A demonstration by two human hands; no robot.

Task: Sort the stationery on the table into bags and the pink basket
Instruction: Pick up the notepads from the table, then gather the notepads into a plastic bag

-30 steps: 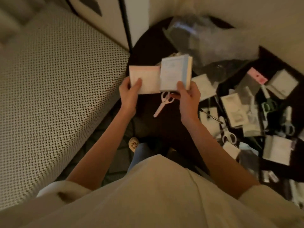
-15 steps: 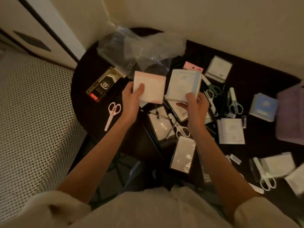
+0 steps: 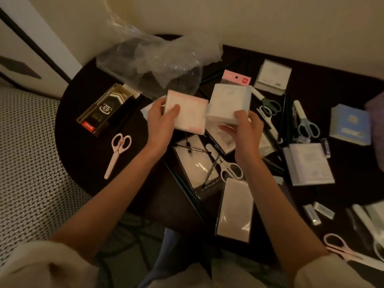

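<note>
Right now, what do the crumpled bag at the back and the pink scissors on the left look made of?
Crumpled bag: thin clear plastic film, glossy, creased, see-through. Pink scissors: matte pink plastic handles and blade cover, probably; no bare metal shows.

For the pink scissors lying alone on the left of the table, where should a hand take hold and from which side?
Judging by their pose, grip the pink scissors at the narrow closed blades just below the handle loops, coming straight down from above. They lie flat on the dark table, loops toward the wall, tip toward the person, with bare surface on both sides for fingers. The left hand is nearer, though it holds a pink-edged pad.
</note>
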